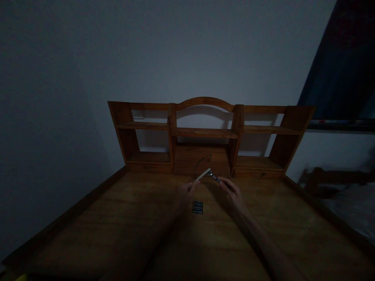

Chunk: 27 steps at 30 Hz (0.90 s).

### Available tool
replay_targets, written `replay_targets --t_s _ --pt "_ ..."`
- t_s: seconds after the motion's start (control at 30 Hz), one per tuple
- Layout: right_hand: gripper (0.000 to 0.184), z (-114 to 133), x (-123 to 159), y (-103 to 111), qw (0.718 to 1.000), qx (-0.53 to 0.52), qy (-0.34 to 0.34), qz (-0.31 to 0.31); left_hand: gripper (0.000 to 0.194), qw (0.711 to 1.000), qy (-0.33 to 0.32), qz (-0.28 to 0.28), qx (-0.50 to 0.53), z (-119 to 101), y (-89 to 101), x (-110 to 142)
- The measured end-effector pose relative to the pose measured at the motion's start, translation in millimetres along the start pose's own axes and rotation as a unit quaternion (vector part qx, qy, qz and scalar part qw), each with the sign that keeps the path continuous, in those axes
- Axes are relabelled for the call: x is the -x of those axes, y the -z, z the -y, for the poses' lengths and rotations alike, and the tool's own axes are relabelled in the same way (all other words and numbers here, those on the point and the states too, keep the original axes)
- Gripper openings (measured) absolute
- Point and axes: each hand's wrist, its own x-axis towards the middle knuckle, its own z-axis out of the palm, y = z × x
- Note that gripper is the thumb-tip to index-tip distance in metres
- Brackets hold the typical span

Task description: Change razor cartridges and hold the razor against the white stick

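My left hand [185, 194] is closed on the lower end of a pale, slightly curved strip [202, 174], whose exact kind I cannot make out. The strip slants up to the right. In my right hand [233, 192] is a razor [215, 178] with a silver and dark handle, gripped between thumb and fingers. Its head points up and left and sits right beside the strip's upper end; whether they touch is unclear. On the desk below the hands lies a small dark pack [197, 207] with three rows of light marks.
Both hands are above a wooden desk [117, 218] with raised side edges. At its back stands a wooden shelf unit [202, 133] with several compartments. A thin dark curved line shows on its middle panel [187, 160]. A wall socket [138, 115] shows behind the left side. The room is dim.
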Motion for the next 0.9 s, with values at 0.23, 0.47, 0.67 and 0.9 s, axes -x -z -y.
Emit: replay_targets --t_s 0.23,0.47,0.67,0.9 --pt "0.032 3.5 0.9 -1.1 1.0 -0.008 -0.008 -0.012 0.056 1.0 0.005 -0.001 0.01 1.1 1.8 -0.9" --pt "0.033 7.2 1.6 -0.7 1.0 -0.012 -0.017 0.004 0.06 0.999 0.026 0.014 0.043 4.0 -1.3 -3.8" --pt "0.031 5.5 3.0 -4.1 1.0 -0.027 -0.015 0.0 0.061 0.999 0.023 0.017 0.036 2.7 -1.8 -2.2" --pt "0.03 3.7 3.6 -4.6 1.0 -0.028 -0.008 0.001 0.06 0.999 0.027 0.026 0.013 -1.4 -0.6 -1.4"
